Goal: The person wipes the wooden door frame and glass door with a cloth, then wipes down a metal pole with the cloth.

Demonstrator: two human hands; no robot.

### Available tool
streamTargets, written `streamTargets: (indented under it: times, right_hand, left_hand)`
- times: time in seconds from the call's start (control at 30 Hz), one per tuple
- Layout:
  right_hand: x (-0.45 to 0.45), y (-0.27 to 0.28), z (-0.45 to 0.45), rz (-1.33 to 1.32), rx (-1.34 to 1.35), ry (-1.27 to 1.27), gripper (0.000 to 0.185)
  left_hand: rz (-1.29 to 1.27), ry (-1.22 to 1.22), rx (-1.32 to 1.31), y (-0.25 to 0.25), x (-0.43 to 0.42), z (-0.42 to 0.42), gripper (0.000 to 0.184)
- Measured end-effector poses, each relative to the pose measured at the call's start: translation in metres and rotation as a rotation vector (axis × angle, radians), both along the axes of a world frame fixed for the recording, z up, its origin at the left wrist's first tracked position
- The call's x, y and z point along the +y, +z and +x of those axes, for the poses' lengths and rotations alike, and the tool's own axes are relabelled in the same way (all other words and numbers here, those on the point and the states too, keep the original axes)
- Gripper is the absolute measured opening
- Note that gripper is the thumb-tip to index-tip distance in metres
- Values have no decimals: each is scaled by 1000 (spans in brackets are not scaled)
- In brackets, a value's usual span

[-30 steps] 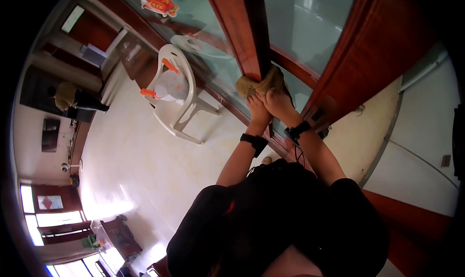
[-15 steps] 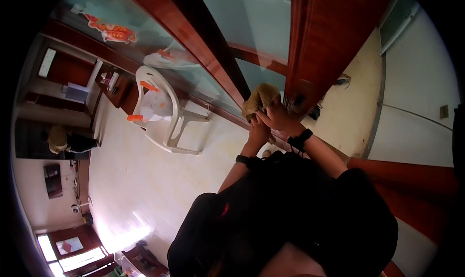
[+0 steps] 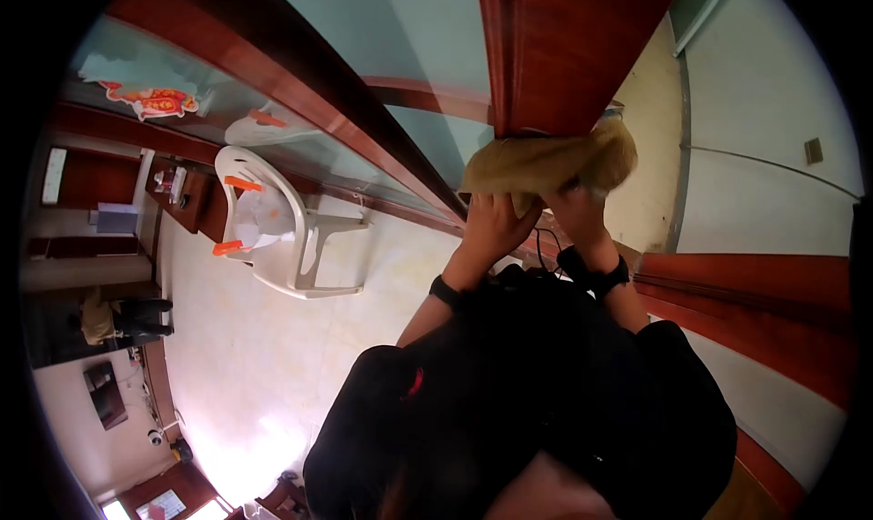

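Yonder, far left: another person (image 3: 114,322), well apart from the hands at work.
Chair: white plastic (image 3: 273,267), upright on the floor (image 3: 368,256), between that person and the wearer.
Left hand: fingers (image 3: 496,212) close together, clamped on the brown cloth's lower edge, left of its middle; thumb turned toward the other hand.
Brown cloth: (image 3: 536,163) just beyond both hands, on the side away from the wearer's body; its long axis runs across from left to right, the bunched right end a touch higher and reaching past the right hand.
Wooden frame: red-brown upright (image 3: 568,56), its near end meeting the cloth's far edge.
Right hand: (image 3: 582,218) just beside the left, touching the cloth and nearer its bunched end; fingertips lost in folds and blur, so from here I can't tell how tightly they close.
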State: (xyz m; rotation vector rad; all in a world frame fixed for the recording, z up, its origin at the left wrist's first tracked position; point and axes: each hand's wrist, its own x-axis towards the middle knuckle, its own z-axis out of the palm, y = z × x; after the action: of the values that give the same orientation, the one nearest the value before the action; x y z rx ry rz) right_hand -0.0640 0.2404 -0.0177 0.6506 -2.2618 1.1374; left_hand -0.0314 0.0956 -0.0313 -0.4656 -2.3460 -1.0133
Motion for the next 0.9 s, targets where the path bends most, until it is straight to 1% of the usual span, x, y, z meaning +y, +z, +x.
streamTargets:
  times: [0.03, 0.07, 0.13, 0.17, 0.2, 0.27, 0.3, 0.33, 0.37, 0.4, 0.43, 0.47, 0.53, 0.6, 0.63, 0.67, 0.73, 0.8, 0.83, 0.9]
  right_hand:
    - [2, -1, -2, -78, -258, -30, 39]
    - [1, -4, -5, -76, -258, -42, 39]
    - [-2, -17, -15, -228, -285, 24, 42]
    - [-4, -28, -19, -216, -179, 44, 43]
    - [-3, -27, -21, -215, -180, 38, 43]
    - [-1, -26, -22, -86, -40, -28, 46]
    - [0, -22, -24, -86, -44, -30, 46]
    - [1, -16, -26, -73, -31, -30, 42]
    - [2, -12, -28, -59, -17, -30, 39]
    - [3, -10, -29, -58, -19, -32, 39]
    - [4, -9, -31, -53, -108, -12, 38]
    - [5, -8, -32, -49, -196, 7, 38]
    - [3, -16, -32, -96, -216, -1, 37]
    - [0, -29, -33, -144, -240, -7, 36]
    - [-2, -35, -37, -201, -269, 48, 47]
    - [-3, -41, -40, -258, -297, 103, 59]
    - [-6, -46, -41, -256, -291, 87, 58]
    - [-8, -51, -41, -255, -284, 68, 56]
    - [-8, -53, -41, -234, -263, 66, 55]
    - [-9, -52, -40, -210, -237, 59, 54]
  left_hand:
    - [4, -12, -1, 1, 2, -2, 63]
    - [-15, 22, 42, 2, 4, -5, 62]
    - [-32, 49, 84, 1, 6, -9, 62]
    - [-55, 78, 82, -5, 5, -10, 62]
    - [-78, 110, 78, -8, 5, -11, 62]
    - [-86, 109, 83, -13, 6, -13, 61]
    - [-95, 112, 87, -15, 6, -13, 60]
    - [-95, 109, 84, -18, 6, -16, 60]
    - [-61, 89, 66, -23, 6, -19, 56]
    - [-26, 68, 48, -22, 7, -21, 52]
    - [-24, 66, 47, -21, 8, -21, 52]
    - [3, 59, 42, -20, 10, -21, 47]
    - [31, 49, 38, -18, 12, -20, 44]
    - [88, -6, -117, -19, 13, -19, 39]
    - [89, -8, -118, -19, 14, -19, 39]
    - [109, -31, -86, -19, 16, -21, 38]
    - [130, -59, -52, -14, 18, -24, 37]
    - [61, -87, 79, -8, 20, -26, 38]
    - [61, -92, 82, -9, 21, -26, 38]
    - [26, -1, 60, -15, 24, -23, 38]
